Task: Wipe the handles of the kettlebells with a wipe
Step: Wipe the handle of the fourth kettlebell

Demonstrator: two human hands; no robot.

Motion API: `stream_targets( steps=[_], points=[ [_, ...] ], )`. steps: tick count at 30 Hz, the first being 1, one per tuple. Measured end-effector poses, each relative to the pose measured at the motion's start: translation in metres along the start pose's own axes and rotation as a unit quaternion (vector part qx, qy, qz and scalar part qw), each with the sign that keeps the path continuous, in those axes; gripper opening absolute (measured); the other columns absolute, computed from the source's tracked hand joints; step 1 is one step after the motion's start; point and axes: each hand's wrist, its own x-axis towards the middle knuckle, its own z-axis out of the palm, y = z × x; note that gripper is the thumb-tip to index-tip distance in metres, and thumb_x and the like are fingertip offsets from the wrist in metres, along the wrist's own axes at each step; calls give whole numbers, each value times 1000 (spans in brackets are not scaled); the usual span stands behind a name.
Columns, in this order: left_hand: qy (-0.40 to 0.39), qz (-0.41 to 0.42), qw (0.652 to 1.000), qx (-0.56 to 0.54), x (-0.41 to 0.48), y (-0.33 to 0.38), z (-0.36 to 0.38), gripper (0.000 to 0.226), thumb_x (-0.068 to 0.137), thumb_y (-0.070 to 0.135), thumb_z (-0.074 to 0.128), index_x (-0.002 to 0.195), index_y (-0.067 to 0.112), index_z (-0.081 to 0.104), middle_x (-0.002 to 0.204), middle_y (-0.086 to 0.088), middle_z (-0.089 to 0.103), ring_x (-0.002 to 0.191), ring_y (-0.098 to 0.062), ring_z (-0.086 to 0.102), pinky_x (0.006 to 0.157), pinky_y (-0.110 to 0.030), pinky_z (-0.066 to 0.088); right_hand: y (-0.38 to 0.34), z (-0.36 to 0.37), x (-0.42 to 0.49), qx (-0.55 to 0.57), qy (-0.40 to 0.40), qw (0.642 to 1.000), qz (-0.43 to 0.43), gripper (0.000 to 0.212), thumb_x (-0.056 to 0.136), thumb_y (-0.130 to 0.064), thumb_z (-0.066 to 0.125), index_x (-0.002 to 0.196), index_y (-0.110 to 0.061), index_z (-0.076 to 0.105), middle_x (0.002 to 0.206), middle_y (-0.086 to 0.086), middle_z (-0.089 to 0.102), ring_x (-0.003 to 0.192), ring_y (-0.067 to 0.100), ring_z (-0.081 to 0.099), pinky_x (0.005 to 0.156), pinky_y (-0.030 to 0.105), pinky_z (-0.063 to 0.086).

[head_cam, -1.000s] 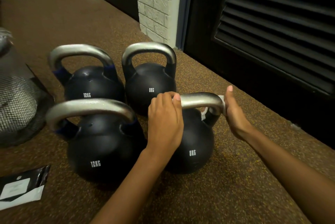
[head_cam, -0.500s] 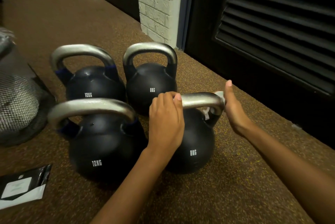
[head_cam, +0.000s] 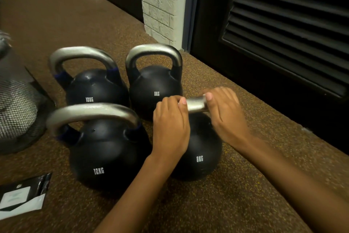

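Several black kettlebells with steel handles stand on the brown floor. The near right 8KG kettlebell [head_cam: 198, 147] shows only a short piece of its handle [head_cam: 195, 105] between my hands. My left hand [head_cam: 170, 123] is closed around the left part of that handle. My right hand [head_cam: 224, 112] is curled over the right part, slightly blurred. The wipe is hidden under my right palm. To the left are the near 12KG kettlebell [head_cam: 105, 153], the far 12KG kettlebell [head_cam: 94, 87] and the far 8KG kettlebell [head_cam: 154, 87], all untouched.
A black mesh bin [head_cam: 18, 108] stands at the left edge. A torn wipe packet [head_cam: 20, 197] lies on the floor at lower left. Dark louvred doors [head_cam: 283, 25] and a white brick pillar [head_cam: 158, 2] bound the right and back.
My right hand has moved left from the handle's right corner onto its top and closed around it, covering the white wipe. My left hand has kept its grip.
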Motion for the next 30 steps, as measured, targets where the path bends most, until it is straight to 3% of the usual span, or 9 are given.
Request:
stream_targets(
  steps=[3, 7, 9, 11, 14, 17, 20, 25, 30],
  points=[
    [-2, -1, 1000, 2, 1, 0, 0, 45, 96, 36, 19, 99, 12, 56, 91, -5, 56, 82, -16, 45, 78, -28, 33, 8, 1, -3, 57, 12, 996, 68, 46, 100, -35, 17, 88, -16, 57, 77, -3, 54, 80, 11, 49, 90, 32, 34],
    [-1, -5, 1000, 1, 1, 1, 1, 45, 96, 35, 19, 98, 12, 56, 90, -4, 56, 80, -10, 39, 76, -28, 33, 8, -15, 27, 117, -157, 954, 225, 54, 100, -43, 21, 71, -15, 56, 66, 0, 54, 71, 18, 55, 77, 35, 43],
    [0, -7, 1000, 4, 1, 1, 2, 44, 96, 35, 19, 98, 11, 56, 89, -4, 56, 79, -9, 37, 76, -28, 33, -4, -23, 38, 101, -212, 947, 218, 57, 100, -44, 19, 68, -13, 55, 63, 1, 54, 64, 15, 54, 71, 31, 38],
    [-1, -7, 1000, 5, 1, 1, 2, 44, 96, 35, 19, 98, 11, 56, 89, -5, 56, 80, -8, 35, 76, -26, 31, -22, -23, 40, 16, -221, 963, 151, 53, 101, -39, 17, 70, -15, 53, 68, 3, 57, 72, 19, 56, 77, 33, 39],
    [-11, -2, 1000, -4, 0, 0, 0, 46, 95, 37, 18, 99, 12, 56, 90, -3, 56, 81, -8, 37, 78, -25, 31, -40, -10, 30, -103, -150, 983, 11, 45, 102, -31, 19, 85, -15, 57, 87, 7, 64, 90, 25, 57, 96, 37, 32],
    [-25, -3, 999, -24, 0, 1, -3, 49, 94, 40, 17, 106, 13, 56, 95, -1, 56, 84, -11, 43, 80, -28, 36, -37, -1, 11, -69, -60, 995, -39, 41, 100, -31, 23, 97, -15, 61, 91, 1, 62, 91, 20, 54, 101, 28, 24],
    [-22, -6, 1000, -21, 0, 3, -4, 50, 94, 39, 17, 109, 11, 56, 98, -5, 59, 88, -17, 49, 83, -34, 41, -16, 3, -11, -55, -20, 994, -91, 37, 99, -26, 31, 123, -11, 54, 118, 3, 59, 114, 18, 49, 113, 30, 17],
    [-22, -13, 1000, -15, 1, 2, -2, 50, 94, 38, 17, 108, 11, 57, 99, -7, 58, 90, -22, 50, 85, -37, 39, 14, 9, -31, 17, 26, 996, -78, 43, 96, -16, 39, 139, -15, 35, 143, 1, 41, 138, 14, 29, 118, 35, 12],
    [-25, -19, 999, -15, 2, 3, -3, 51, 94, 38, 16, 107, 12, 57, 97, -6, 58, 89, -21, 49, 84, -34, 36, 36, 6, -34, 64, 92, 992, -65, 43, 89, -19, 53, 130, -12, 43, 129, 7, 52, 123, 11, 40, 112, 27, 25]
  ],
)
